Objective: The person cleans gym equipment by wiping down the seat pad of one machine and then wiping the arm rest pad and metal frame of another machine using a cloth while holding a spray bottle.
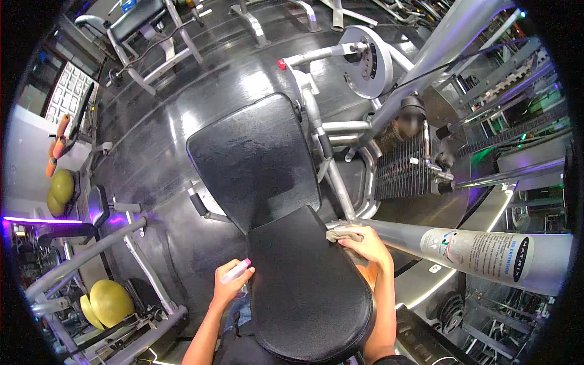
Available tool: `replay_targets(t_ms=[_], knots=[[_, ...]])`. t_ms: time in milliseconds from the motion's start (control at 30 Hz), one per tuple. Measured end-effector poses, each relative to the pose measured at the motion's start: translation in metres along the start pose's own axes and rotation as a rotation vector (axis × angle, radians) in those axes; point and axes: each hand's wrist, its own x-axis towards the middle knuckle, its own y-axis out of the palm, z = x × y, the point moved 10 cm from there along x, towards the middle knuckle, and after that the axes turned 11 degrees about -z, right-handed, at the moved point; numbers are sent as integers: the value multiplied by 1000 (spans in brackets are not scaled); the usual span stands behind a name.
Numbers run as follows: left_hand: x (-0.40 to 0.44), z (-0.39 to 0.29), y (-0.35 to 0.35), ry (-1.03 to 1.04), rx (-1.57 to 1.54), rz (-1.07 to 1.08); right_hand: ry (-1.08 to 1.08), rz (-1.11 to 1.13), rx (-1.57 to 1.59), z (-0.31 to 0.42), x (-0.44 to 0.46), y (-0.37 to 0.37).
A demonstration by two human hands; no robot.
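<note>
- Two hands, one item in each: at 7 o'clock the left hand (225, 283) is closed round a bottle (235, 272); at 4 o'clock the right hand (369, 246) grasps a bunched cloth (345, 235) at the near pad's edge.
- Two black pads: the far pad (255, 152) just off centre towards 11 o'clock, the near pad (304, 286) at 6 o'clock.
- One round disc (368, 67) at 1 o'clock.
- Yellow-green balls (111, 304) lie at 8 o'clock, with more at 9; their overlap hides the exact count.
- A bench (143, 18) stands between 10 and 11 o'clock.
- The near pad stands between the hands and covers the far pad's lower corner.
- A weight stack (401, 171) is at 3 o'clock; a labelled beam (398, 236) runs out to 4 o'clock, just beyond the right hand.
- Bottle: translucent, pink at its upper end.
- Far pad: streaked with light, shadowed near its lower end.
- Near pad: smooth and dark, seamed, its rounded end towards 6 o'clock.
- Cloth: greyish-beige, crumpled.
</note>
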Motion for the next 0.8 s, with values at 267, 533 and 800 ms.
replay_targets(t_ms=[267, 533, 800], knots=[[-1, -7, 4, 0, -66, -46, 12, -279, 124, -87, 54, 6], [-3, 6, 1, -27, -15, -61, -5, -322, 146, -63, 16, -1], [0, -11, 4, 10, -33, -46, -90, -222, 137, 6, -57, -27]])
